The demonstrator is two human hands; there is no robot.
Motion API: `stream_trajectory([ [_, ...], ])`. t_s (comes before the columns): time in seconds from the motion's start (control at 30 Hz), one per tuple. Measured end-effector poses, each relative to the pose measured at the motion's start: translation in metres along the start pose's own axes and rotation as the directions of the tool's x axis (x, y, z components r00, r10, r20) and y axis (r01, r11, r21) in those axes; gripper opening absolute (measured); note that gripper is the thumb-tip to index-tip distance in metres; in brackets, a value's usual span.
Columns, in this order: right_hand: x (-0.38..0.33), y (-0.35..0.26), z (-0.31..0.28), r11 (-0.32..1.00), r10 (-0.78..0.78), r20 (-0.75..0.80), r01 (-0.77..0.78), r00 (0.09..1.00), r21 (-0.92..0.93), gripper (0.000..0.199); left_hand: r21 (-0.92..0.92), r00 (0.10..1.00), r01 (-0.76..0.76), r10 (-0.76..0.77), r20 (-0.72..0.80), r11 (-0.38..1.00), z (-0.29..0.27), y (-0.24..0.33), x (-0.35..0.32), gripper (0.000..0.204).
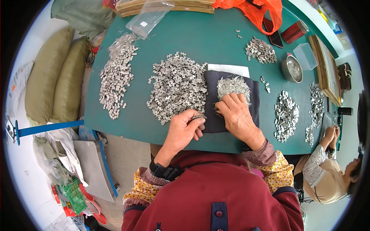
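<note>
My left hand (182, 133) is closed at the front of the table, its thumb and forefinger pinching a thin, dark, curved piece (197, 118) whose kind I cannot make out. Just right of it, my right hand (239, 118) rests over a dark cloth (214, 124) with its fingers bent together. What those fingertips hold, if anything, is hidden beneath them. A heap of thin silvery pins (233, 85) lies on the cloth, touching the right knuckles. To the left of the cloth spreads a large pile of small grey metal pieces (177, 86).
Another metal-piece pile (115, 82) lies far left, below a clear plastic bag (148, 19). On the right are smaller piles (286, 115), a metal bowl (292, 69), a clear box (305, 56), a red can (295, 31) and a phone (274, 37). A co-worker (327, 173) sits at right.
</note>
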State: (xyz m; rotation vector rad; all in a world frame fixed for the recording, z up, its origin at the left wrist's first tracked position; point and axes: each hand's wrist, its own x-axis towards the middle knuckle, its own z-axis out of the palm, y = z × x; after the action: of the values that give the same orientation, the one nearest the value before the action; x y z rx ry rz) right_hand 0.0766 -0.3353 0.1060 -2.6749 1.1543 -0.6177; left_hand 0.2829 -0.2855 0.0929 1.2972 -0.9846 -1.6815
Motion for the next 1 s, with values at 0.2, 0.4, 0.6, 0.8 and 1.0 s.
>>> stream_trajectory([
  [0.2, -0.002, 0.001, 0.001, 0.997, 0.057, -0.052, -0.054, 0.997, 0.049, 0.016, 0.012, 1.000, 0.002, -0.002, 0.031, 1.000, -0.002, 0.001, 0.000, 0.011],
  [0.4, 0.000, 0.001, -0.003, 0.998, -0.060, -0.010, 0.060, 0.998, -0.012, 0.015, 0.064, 0.998, -0.023, 0.018, 0.063, 0.998, 0.001, 0.001, 0.001, 0.011],
  [0.6, 0.001, 0.002, -0.003, 0.999, -0.038, 0.016, 0.038, 0.999, -0.002, 0.016, 0.088, 0.997, -0.031, 0.025, 0.069, 0.996, 0.004, 0.002, -0.001, 0.011],
  [0.8, -0.002, -0.001, -0.012, 0.973, 0.057, -0.013, -0.052, 0.998, 0.227, 0.024, 0.103, 0.996, -0.037, 0.029, 0.081, 0.994, 0.008, 0.001, 0.000, 0.010],
  [1.0, 0.003, -0.014, -0.023, 0.924, 0.021, 0.044, -0.036, 0.999, 0.381, 0.034, 0.182, 0.995, -0.030, 0.012, 0.100, 0.983, 0.017, 0.005, 0.002, 0.009],
])
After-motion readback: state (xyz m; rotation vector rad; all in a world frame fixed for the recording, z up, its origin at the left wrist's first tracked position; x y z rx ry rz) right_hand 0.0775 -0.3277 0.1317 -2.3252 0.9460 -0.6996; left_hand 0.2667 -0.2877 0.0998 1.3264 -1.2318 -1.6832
